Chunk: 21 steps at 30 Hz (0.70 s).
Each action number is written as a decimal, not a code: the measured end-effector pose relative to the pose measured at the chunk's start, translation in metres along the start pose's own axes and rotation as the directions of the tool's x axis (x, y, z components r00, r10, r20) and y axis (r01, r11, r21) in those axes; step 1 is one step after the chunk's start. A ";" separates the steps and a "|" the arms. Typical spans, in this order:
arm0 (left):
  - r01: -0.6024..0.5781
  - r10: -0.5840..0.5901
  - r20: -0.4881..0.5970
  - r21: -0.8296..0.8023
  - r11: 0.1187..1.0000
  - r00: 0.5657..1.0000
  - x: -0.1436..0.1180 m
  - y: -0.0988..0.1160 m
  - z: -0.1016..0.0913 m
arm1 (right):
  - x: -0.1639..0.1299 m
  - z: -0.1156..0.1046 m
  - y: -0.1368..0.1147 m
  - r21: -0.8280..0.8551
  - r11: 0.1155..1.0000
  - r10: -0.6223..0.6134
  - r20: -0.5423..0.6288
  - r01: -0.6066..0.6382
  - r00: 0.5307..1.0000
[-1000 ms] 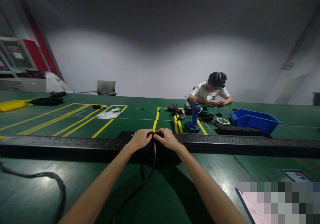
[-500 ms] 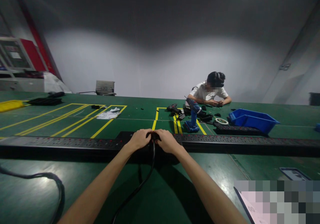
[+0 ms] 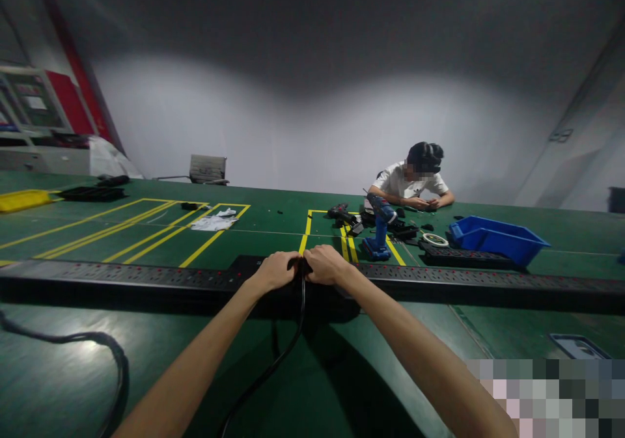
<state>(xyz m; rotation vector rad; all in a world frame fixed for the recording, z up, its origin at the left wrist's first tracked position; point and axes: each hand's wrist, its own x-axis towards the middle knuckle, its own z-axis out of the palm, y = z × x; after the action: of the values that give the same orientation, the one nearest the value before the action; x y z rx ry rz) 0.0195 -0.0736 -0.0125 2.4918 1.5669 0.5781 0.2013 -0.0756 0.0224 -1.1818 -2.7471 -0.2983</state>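
Note:
A long black power strip (image 3: 161,282) with rows of sockets and small red marks lies across the table. At its middle, my left hand (image 3: 277,271) and my right hand (image 3: 326,266) meet, fingers curled in a pinch around the top end of a black cable (image 3: 302,314). The cable hangs down between them over the strip's near side and runs toward me, lower left. My fingertips and the very end of the cable are hidden behind the hands.
Behind the strip stand a blue cordless drill (image 3: 377,230), a blue bin (image 3: 498,237) and a shorter black strip (image 3: 463,257). White paper (image 3: 213,220) lies farther left. A thick cable loop (image 3: 120,366) rests near left. Across the table (image 3: 263,226), a person (image 3: 415,181) leans on their arms.
My right hand has shifted slightly, its fingers turned a little more over the cable's end. My left hand stays at the same place. The view has tilted slightly.

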 end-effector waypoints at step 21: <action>-0.004 0.014 0.103 -0.088 0.996 0.995 -0.003 -0.004 -0.016 | 0.017 0.005 0.010 0.003 0.993 -0.115 0.103 0.116 0.988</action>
<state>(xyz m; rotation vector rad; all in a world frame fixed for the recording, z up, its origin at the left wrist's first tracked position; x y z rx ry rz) 0.0091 -0.0756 0.0001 2.4239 1.4615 0.4994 0.1967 -0.0557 0.0224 -1.0693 -2.9115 -0.2604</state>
